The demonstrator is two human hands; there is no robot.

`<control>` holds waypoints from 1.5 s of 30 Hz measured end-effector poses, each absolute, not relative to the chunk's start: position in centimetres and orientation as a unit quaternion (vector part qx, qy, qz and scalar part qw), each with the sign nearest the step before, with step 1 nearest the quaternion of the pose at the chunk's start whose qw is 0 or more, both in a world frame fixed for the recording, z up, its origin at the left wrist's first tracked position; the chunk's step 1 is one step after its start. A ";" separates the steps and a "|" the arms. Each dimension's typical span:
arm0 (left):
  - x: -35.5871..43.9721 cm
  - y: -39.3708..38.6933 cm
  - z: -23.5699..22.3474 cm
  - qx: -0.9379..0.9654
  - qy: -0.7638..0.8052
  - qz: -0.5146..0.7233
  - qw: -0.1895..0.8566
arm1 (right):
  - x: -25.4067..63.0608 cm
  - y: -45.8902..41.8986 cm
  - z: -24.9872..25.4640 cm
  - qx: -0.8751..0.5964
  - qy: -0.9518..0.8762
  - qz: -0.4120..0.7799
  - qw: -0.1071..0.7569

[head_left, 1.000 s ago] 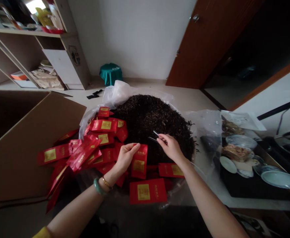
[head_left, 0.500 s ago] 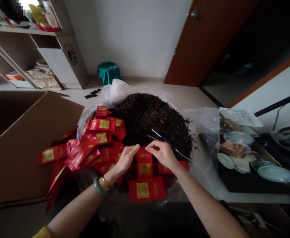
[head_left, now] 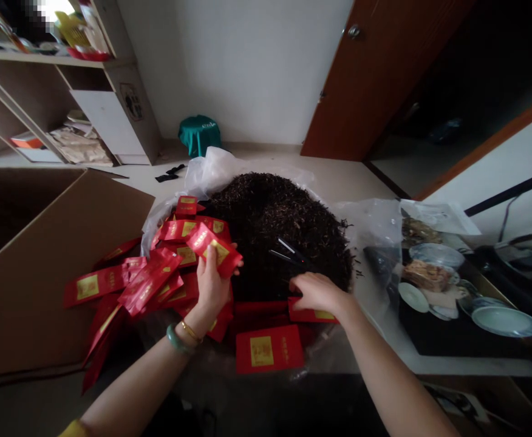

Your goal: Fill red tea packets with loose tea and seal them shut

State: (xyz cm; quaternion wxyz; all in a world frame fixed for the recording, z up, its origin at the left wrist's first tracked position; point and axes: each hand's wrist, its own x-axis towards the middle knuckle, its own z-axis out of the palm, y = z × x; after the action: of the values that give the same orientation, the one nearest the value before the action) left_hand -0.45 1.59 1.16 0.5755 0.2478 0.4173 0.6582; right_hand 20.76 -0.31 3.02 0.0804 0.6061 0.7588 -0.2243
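A red packet with a gold label [head_left: 223, 252] is gripped in my left hand [head_left: 213, 282], over the left side of the dark tea-like leaf heap [head_left: 266, 200]. My right hand [head_left: 318, 292] reaches down at the heap's near right edge. Its thumb and fingers are apart over another red packet [head_left: 312, 314]; whether they touch it I cannot tell. Just beyond that hand, a black two-armed tool [head_left: 293, 254] with a small red light rests on the leaves. One more red packet [head_left: 269, 349] lies flat in front, and several are piled on the left [head_left: 154, 276].
Clear plastic sheeting [head_left: 370, 233] surrounds the heap. An open cardboard box [head_left: 61, 261] stands at the left. On the right, a black tray [head_left: 434, 337] carries dishes and a lidded bowl. A green-covered bin [head_left: 199, 135] is by the wall, near shelves [head_left: 124, 121].
Both hands were together at an upright packet in the middle. My left hand has carried a packet up and left; my right hand has moved right and down to another packet.
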 end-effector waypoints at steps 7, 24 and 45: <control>-1.6 2.6 1.8 0.212 0.351 0.721 0.559 | 20.6 -0.4 2.4 0.598 0.754 -0.200 0.183; 1.0 -0.6 0.0 0.506 0.409 0.411 0.638 | 18.5 -0.7 3.3 0.529 0.698 -0.341 -0.341; -0.3 -0.1 -0.3 0.678 0.463 0.401 0.406 | 17.5 -1.1 2.3 0.483 0.835 -0.052 -0.259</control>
State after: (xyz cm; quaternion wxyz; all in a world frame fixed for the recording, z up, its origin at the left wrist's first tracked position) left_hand -0.34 -0.12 -0.34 0.4056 0.6784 0.4632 0.4009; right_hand 17.47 -1.10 2.26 -0.2589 0.4827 0.8350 -0.0521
